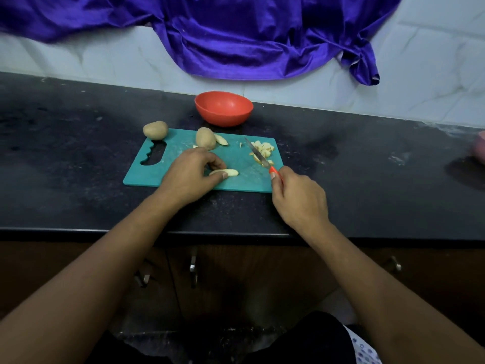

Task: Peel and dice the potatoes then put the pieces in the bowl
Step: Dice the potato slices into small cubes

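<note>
No words or labels can be read on anything here. A flat teal cutting board [183, 164] with a wavy handle hole lies on a dark, speckled stone counter [78, 153]. The left hand [187, 174] pinches a long peeled potato slice [228, 172] flat on the board, thumb and fingers closed on it. The right hand [299, 198] is wrapped around the orange handle of a small knife [258, 155], whose thin shiny blade points away over a heap of pale diced pieces [263, 151] at the board's right end. A brown potato with skin [205, 138] sits on the board with a cut wedge [221, 140] just beside it. Another whole potato [155, 130] rests at the board's far left corner. A round, smooth orange bowl [223, 108] stands behind the board, near the white tiled wall [393, 74]. A shiny purple cloth [249, 35] hangs in folds over the wall. Dark wooden cupboard doors [236, 271] with metal handles are below the counter.
</note>
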Motion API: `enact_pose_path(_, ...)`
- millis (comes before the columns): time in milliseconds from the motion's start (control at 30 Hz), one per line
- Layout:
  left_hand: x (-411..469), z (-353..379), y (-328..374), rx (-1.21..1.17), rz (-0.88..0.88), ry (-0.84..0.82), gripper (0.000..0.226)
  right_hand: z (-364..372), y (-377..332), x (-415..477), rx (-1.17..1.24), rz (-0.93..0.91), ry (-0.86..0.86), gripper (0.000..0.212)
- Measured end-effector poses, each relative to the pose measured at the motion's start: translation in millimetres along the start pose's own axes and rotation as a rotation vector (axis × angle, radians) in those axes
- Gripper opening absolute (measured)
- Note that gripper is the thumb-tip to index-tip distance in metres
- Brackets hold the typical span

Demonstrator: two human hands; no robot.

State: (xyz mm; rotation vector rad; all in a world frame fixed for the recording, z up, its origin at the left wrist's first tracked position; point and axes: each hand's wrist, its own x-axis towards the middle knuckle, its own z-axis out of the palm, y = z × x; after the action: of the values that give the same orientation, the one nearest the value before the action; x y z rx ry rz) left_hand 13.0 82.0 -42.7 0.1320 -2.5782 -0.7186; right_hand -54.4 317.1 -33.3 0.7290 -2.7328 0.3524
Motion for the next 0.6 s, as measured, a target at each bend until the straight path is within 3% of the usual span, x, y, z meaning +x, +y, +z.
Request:
enact_pose_path(300, -1, 4, 1, 0.145, -0.013, 0.078, 0.024, -1, -32, -17, -0.014, -0.021, -0.069, 0.034)
enact_pose_path(600, -4, 1, 2, 0.114, -0.063, 0.086, 0.023, -1, -42, -17, -0.064, -0.042, -0.086, 0.034)
